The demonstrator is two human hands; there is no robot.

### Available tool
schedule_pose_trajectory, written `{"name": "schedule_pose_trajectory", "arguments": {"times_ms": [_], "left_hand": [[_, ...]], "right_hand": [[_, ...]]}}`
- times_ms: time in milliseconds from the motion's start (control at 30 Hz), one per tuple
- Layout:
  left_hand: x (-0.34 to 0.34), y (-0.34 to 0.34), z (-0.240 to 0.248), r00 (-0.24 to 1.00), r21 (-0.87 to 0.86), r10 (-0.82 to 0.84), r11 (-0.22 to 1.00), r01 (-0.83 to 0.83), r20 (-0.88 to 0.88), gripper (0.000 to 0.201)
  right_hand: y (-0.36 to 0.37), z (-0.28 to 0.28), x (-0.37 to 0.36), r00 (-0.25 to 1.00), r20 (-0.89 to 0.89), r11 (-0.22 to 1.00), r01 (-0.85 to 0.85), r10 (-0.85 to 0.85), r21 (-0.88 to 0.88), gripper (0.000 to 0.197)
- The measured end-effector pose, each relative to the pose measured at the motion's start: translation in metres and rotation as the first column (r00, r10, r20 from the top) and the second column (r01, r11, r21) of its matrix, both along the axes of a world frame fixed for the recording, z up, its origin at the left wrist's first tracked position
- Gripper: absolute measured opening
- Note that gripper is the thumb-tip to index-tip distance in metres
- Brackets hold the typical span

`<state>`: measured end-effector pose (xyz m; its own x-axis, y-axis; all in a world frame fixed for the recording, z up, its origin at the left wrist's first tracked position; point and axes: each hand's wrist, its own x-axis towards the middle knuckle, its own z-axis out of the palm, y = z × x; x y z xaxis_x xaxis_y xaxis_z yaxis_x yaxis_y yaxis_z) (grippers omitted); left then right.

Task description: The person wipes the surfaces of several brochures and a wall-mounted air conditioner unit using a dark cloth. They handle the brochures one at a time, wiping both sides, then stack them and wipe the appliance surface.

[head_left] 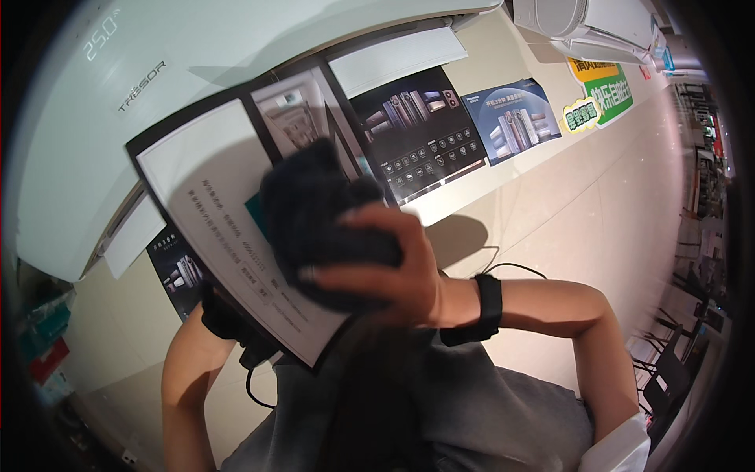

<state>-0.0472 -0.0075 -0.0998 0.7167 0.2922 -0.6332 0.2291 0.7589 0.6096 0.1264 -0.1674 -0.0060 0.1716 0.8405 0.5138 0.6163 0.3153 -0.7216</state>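
My right hand (393, 271) is shut on a dark, fuzzy cloth (314, 200) and presses it against the face of a black-framed display board (208, 181) holding a white printed sheet and product pictures. A black band circles my right wrist. The board is tilted up in front of me. My left forearm (185, 370) rises from the lower left to the board's bottom edge, where my left hand (228, 315), with a black strap at the wrist, holds it from behind. Its fingers are hidden.
A large white air-conditioner unit (79, 118) hangs at the upper left, and another (582, 20) at the top right. Product posters (417, 130) and a green-yellow sticker (602, 90) sit on the beige wall. A black cable (503, 267) runs behind my arm. Dark chairs (668, 370) stand at the right.
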Motion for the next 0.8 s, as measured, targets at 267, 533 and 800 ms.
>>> {"name": "schedule_pose_trajectory", "arguments": {"times_ms": [267,533,800], "left_hand": [[-0.013,0.003,0.002,1.0,-0.041,0.016,0.999,-0.016,0.003,0.064],[-0.001,-0.024,0.003,1.0,-0.054,-0.011,0.998,0.011,-0.003,0.067],[0.019,-0.053,0.003,0.996,0.001,-0.092,0.996,0.092,-0.008,0.071]], "right_hand": [[-0.046,-0.027,-0.023,0.934,0.111,0.941,-0.337,0.339,-0.039,0.037],[0.015,0.014,0.014,0.991,-0.026,0.991,-0.135,0.134,-0.014,0.051],[0.071,0.035,0.022,0.958,-0.145,0.945,0.272,-0.248,0.184,0.05]]}}
